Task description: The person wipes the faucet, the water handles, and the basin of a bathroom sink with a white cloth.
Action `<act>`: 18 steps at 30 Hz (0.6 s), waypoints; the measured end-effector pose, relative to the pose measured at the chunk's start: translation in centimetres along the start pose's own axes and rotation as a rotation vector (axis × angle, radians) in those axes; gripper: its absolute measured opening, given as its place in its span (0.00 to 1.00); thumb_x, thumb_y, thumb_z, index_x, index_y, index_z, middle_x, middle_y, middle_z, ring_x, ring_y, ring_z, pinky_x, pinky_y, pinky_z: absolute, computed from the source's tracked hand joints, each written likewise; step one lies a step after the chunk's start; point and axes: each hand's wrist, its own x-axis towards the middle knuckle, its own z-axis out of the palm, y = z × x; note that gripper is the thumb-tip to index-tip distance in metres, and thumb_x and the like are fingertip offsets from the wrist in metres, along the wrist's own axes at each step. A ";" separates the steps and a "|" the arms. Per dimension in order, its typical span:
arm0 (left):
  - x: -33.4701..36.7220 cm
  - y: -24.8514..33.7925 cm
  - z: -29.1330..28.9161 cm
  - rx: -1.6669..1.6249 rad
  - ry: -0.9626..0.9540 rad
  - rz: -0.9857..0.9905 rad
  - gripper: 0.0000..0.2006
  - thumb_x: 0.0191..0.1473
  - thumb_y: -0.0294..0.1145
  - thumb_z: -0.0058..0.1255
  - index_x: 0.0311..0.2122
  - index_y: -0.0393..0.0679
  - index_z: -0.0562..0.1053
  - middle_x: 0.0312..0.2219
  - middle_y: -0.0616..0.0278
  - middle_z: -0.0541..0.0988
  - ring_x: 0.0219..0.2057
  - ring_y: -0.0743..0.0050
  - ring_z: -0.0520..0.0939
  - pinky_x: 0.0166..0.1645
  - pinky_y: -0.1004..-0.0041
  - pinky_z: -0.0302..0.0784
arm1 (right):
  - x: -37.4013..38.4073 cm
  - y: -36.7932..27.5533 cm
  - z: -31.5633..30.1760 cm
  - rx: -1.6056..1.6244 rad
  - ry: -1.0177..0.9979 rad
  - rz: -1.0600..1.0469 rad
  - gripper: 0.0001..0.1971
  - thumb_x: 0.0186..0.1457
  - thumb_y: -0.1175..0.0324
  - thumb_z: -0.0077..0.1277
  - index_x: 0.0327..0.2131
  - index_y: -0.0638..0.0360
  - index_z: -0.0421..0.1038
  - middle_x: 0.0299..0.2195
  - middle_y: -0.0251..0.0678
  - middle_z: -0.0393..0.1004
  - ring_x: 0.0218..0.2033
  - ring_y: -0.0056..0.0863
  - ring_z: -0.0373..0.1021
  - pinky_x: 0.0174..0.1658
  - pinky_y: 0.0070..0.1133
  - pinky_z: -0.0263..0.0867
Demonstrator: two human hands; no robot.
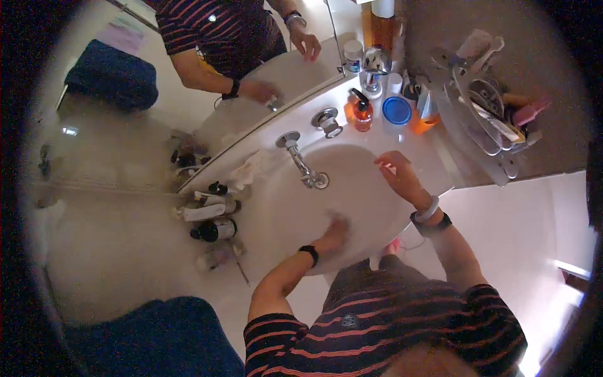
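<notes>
Loosely curled — right fingers (394,158) over sink (279,213).

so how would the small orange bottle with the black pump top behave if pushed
The small orange bottle with the black pump top would likely tip if pushed high, being taller than wide. Its smooth-looking sides may feel slippery, especially with wet fingers.

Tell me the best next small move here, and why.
Perhaps reach the right hand toward the round chrome tap knob: that hand looks empty, neither hand is on the knob, and the left hand, blurred, is over the white oval sink. Whether water runs is unclear.
</notes>
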 end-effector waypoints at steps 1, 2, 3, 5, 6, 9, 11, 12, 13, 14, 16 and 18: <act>1.6 0.8 1.2 -0.151 0.247 -0.046 0.32 0.50 0.39 0.39 0.56 0.29 0.50 0.53 0.38 0.56 0.55 0.37 0.54 0.59 0.46 0.41 | 0.7 -1.4 0.4 0.010 -0.012 -0.008 0.08 0.45 0.78 0.50 0.32 0.58 0.69 0.31 0.39 0.69 0.33 0.34 0.68 0.36 0.25 0.66; 3.8 1.5 2.7 -0.303 0.496 -0.081 0.34 0.50 0.37 0.40 0.56 0.25 0.47 0.52 0.36 0.56 0.55 0.34 0.54 0.59 0.46 0.41 | 1.2 -2.5 0.7 0.041 -0.026 0.016 0.08 0.45 0.79 0.49 0.33 0.60 0.69 0.33 0.38 0.69 0.33 0.31 0.68 0.37 0.23 0.66; 6.1 2.4 0.9 -0.351 0.523 -0.169 0.34 0.49 0.38 0.40 0.56 0.25 0.47 0.52 0.36 0.56 0.55 0.33 0.53 0.60 0.46 0.40 | 1.1 -2.4 0.4 0.054 -0.025 0.059 0.09 0.45 0.80 0.49 0.33 0.61 0.69 0.34 0.37 0.69 0.34 0.27 0.68 0.37 0.21 0.66; 10.2 2.7 -4.4 -0.320 0.457 -0.327 0.36 0.50 0.39 0.41 0.56 0.23 0.46 0.53 0.35 0.55 0.55 0.32 0.52 0.60 0.47 0.37 | 0.4 -1.6 -0.3 -0.013 -0.014 0.082 0.09 0.45 0.81 0.49 0.34 0.61 0.69 0.34 0.37 0.69 0.34 0.27 0.68 0.37 0.21 0.66; 12.1 1.8 -6.7 -0.239 0.374 -0.412 0.36 0.50 0.40 0.41 0.56 0.22 0.45 0.53 0.34 0.54 0.55 0.32 0.52 0.60 0.48 0.36 | 0.3 -1.3 -0.6 -0.052 -0.018 0.072 0.10 0.45 0.81 0.49 0.34 0.61 0.69 0.35 0.38 0.69 0.35 0.28 0.68 0.38 0.21 0.66; 17.1 -6.6 -7.2 -0.700 0.748 -0.810 0.35 0.49 0.40 0.44 0.55 0.24 0.50 0.54 0.36 0.55 0.56 0.37 0.54 0.60 0.52 0.42 | 0.8 -2.6 0.6 -0.001 -0.020 0.109 0.11 0.45 0.82 0.49 0.35 0.61 0.69 0.35 0.38 0.69 0.35 0.28 0.68 0.38 0.21 0.66; 19.3 -10.2 -7.0 -0.650 0.663 -0.899 0.33 0.48 0.39 0.45 0.53 0.24 0.54 0.53 0.36 0.57 0.55 0.39 0.56 0.59 0.54 0.46 | 0.5 -2.7 -0.4 -0.012 -0.027 0.116 0.11 0.45 0.82 0.49 0.35 0.61 0.69 0.35 0.37 0.69 0.35 0.28 0.68 0.38 0.21 0.66; 19.7 -11.2 -6.2 -0.572 0.731 -0.891 0.31 0.48 0.37 0.45 0.53 0.25 0.55 0.52 0.36 0.58 0.54 0.41 0.57 0.59 0.55 0.47 | 0.5 -3.1 -0.6 -0.003 -0.037 0.108 0.11 0.45 0.82 0.49 0.35 0.61 0.69 0.35 0.37 0.69 0.35 0.28 0.68 0.38 0.21 0.66; 19.5 -12.4 -5.3 -0.492 0.800 -0.895 0.30 0.48 0.35 0.45 0.52 0.26 0.56 0.52 0.37 0.59 0.54 0.42 0.58 0.58 0.57 0.49 | 0.8 -3.6 -0.4 0.006 -0.051 0.095 0.11 0.45 0.82 0.49 0.35 0.61 0.69 0.35 0.37 0.69 0.35 0.28 0.68 0.38 0.21 0.66; 19.7 -12.8 -4.3 -0.411 0.860 -0.895 0.28 0.48 0.33 0.45 0.52 0.27 0.56 0.51 0.38 0.60 0.53 0.43 0.60 0.58 0.58 0.51 | 0.8 -3.7 -0.7 0.005 -0.056 0.088 0.11 0.44 0.82 0.49 0.35 0.61 0.69 0.35 0.37 0.69 0.35 0.28 0.68 0.38 0.21 0.66; 17.4 -14.5 -3.2 -0.231 0.986 -0.949 0.26 0.48 0.30 0.44 0.51 0.28 0.58 0.50 0.39 0.62 0.52 0.45 0.62 0.57 0.61 0.54 | 1.7 -4.4 -0.2 0.042 -0.102 0.032 0.12 0.44 0.82 0.49 0.35 0.61 0.69 0.36 0.37 0.68 0.35 0.28 0.68 0.38 0.21 0.66; 17.8 -1.1 -10.7 -0.902 1.236 -0.471 0.28 0.48 0.31 0.44 0.53 0.29 0.54 0.54 0.39 0.55 0.55 0.46 0.56 0.59 0.59 0.50 | -0.7 -0.3 -4.0 -0.087 -0.034 0.149 0.11 0.45 0.81 0.49 0.35 0.60 0.69 0.35 0.37 0.69 0.34 0.28 0.68 0.38 0.22 0.66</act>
